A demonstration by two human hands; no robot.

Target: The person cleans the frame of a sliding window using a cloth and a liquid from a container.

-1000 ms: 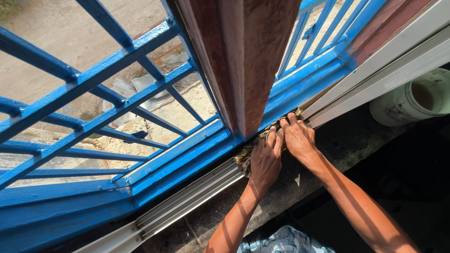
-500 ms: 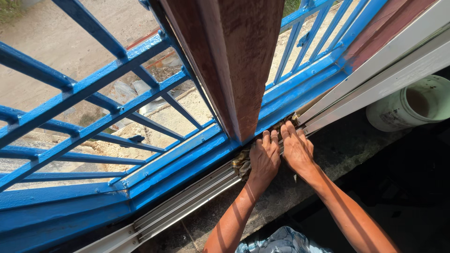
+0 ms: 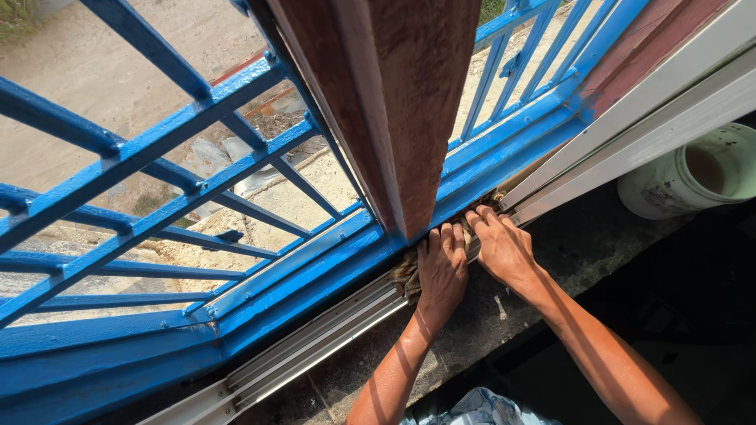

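Down at the foot of the brown post (image 3: 402, 102), my left hand (image 3: 442, 269) and right hand (image 3: 504, 245) lie flat, pressing a rag (image 3: 405, 275) into the white window track (image 3: 315, 346). Looks like mid-wipe, most of the track isn't reached yet.

Both forearms are bare, with no sleeves, gloves, watch or rings showing on the left hand (image 3: 442, 267) or right hand (image 3: 504, 248). At the bottom centre of the frame, light blue patterned clothing (image 3: 480, 408) shows.

Two hands (image 3: 472, 260), one rag (image 3: 405, 275), one white bucket (image 3: 693, 177), one brown wooden post (image 3: 394, 94).
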